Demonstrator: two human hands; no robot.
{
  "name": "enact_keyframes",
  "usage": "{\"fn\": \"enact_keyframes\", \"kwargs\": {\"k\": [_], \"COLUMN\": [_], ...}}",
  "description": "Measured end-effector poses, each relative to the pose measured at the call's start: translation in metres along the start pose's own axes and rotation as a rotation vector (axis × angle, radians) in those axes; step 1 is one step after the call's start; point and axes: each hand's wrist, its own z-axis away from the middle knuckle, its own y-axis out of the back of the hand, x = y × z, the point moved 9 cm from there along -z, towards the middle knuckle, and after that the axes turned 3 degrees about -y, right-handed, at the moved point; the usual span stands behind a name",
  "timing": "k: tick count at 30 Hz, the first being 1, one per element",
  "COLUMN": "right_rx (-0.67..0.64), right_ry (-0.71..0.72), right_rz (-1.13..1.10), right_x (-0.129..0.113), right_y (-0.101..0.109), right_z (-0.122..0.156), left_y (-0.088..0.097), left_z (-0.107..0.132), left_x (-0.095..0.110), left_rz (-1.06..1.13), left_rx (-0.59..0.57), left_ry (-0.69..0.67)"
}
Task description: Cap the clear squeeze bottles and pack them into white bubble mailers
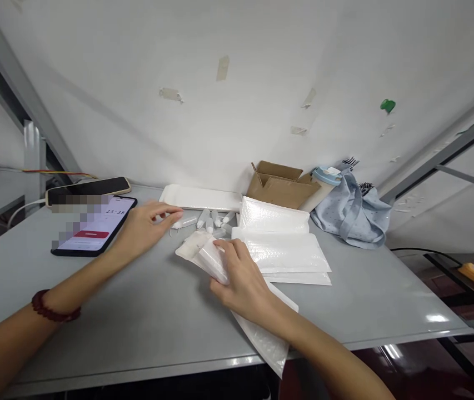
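My right hand (240,280) is closed on a white bubble mailer (262,333) that lies under my wrist and hangs over the table's front edge; its open end (203,253) points to the left. My left hand (147,226) reaches forward with fingers stretched out, fingertips touching a small white tube (183,223). Several more small white tubes (214,219) lie just behind. A stack of white bubble mailers (282,244) sits to the right of my right hand.
A phone with a lit screen (95,225) and a second dark phone (89,190) lie at the left. A white tray (201,197), an open cardboard box (280,186), a cup (324,186) and a blue cloth bag (353,214) stand along the wall. The grey table (136,322) ends near me.
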Motion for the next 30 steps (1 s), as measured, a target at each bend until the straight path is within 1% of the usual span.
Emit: {"fn": "enact_keyframes", "kwargs": {"k": [1,2,4,6,7,8,10,12,14,16,18,21,22,25,28,30], "right_rx": [-0.006,-0.010,-0.014,-0.017,-0.016,-0.016,-0.020,-0.028,-0.041,-0.048,-0.051,-0.053,-0.052,-0.048,-0.053,-0.071], "right_ry": [-0.008,-0.015,-0.026,-0.032,-0.034,-0.036,-0.044,-0.051,-0.060,-0.069,-0.075,-0.069,-0.065,-0.049,-0.020,-0.005], "right_rz": [0.001,0.004,0.014,0.022,0.021,0.017,0.010,0.012,0.023,0.031,0.033,0.030,0.028,0.015,0.013,0.020], "right_x": [0.001,0.001,0.003,0.004,0.004,0.004,0.004,0.004,0.004,0.004,0.005,0.004,0.004,0.003,0.001,-0.001], "right_y": [0.000,-0.001,-0.001,-0.002,-0.001,-0.001,0.000,0.001,0.000,0.000,-0.001,-0.002,-0.002,-0.002,-0.004,-0.007], "right_z": [0.000,-0.001,-0.002,-0.003,-0.003,-0.003,-0.002,-0.002,-0.002,-0.002,-0.002,-0.003,-0.003,-0.002,-0.001,0.000], "left_y": [-0.001,-0.006,-0.021,-0.034,-0.037,-0.038,-0.032,-0.019,-0.003,0.010,0.013,0.005,0.001,-0.012,-0.030,-0.040], "left_z": [-0.005,-0.008,-0.012,-0.012,-0.012,-0.012,-0.013,-0.013,-0.014,-0.014,-0.012,-0.006,-0.005,-0.001,0.007,0.013], "left_x": [-0.005,-0.013,-0.029,-0.040,-0.043,-0.045,-0.045,-0.042,-0.034,-0.028,-0.023,-0.020,-0.019,-0.012,-0.001,0.006], "left_rz": [-0.096,-0.169,-0.267,-0.270,-0.253,-0.222,-0.153,-0.081,-0.017,0.094,0.142,0.080,0.053,0.043,0.147,0.219], "left_rx": [-0.014,-0.057,-0.157,-0.238,-0.264,-0.286,-0.308,-0.316,-0.312,-0.316,-0.381,-0.533,-0.567,-0.606,-0.636,-0.634], "left_ry": [-0.047,-0.081,-0.098,-0.096,-0.082,-0.055,0.028,0.104,0.121,0.123,0.117,0.085,0.069,0.024,0.011,0.029]}}
